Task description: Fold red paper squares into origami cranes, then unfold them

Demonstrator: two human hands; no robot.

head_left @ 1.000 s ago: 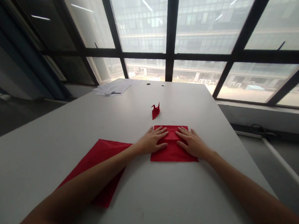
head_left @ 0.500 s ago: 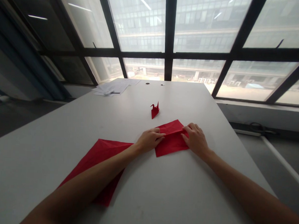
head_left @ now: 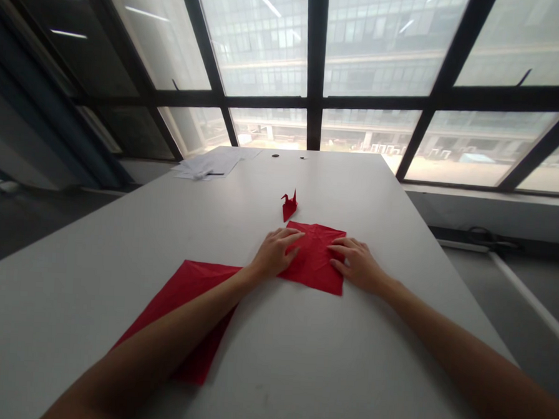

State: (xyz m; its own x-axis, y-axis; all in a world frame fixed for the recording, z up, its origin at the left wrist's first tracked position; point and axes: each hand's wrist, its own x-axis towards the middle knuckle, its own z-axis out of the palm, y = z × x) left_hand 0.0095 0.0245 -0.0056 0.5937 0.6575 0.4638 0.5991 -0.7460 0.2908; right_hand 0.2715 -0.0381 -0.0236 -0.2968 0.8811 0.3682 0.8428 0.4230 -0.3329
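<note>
A red square of origami paper (head_left: 312, 261) with crease lines lies almost flat on the white table. My left hand (head_left: 276, 252) rests over its left edge, thumb and fingers apart. On its right edge lies my right hand (head_left: 355, 262), also with the fingers apart and touching the paper. Just beyond the sheet stands a small folded red paper crane (head_left: 289, 206). Under my left forearm is a larger red paper sheet (head_left: 176, 291), partly hidden by the arm.
The white table (head_left: 291, 347) reaches to the window wall. White papers (head_left: 211, 162) lie at its far left corner. Two small dark spots sit near the far edge. To the right, a white pipe (head_left: 528, 297) runs beside the table.
The raised fold across the small red sheet has been laid down, and the sheet has turned a little. Both hands have loosened from a pinch to spread fingers.
</note>
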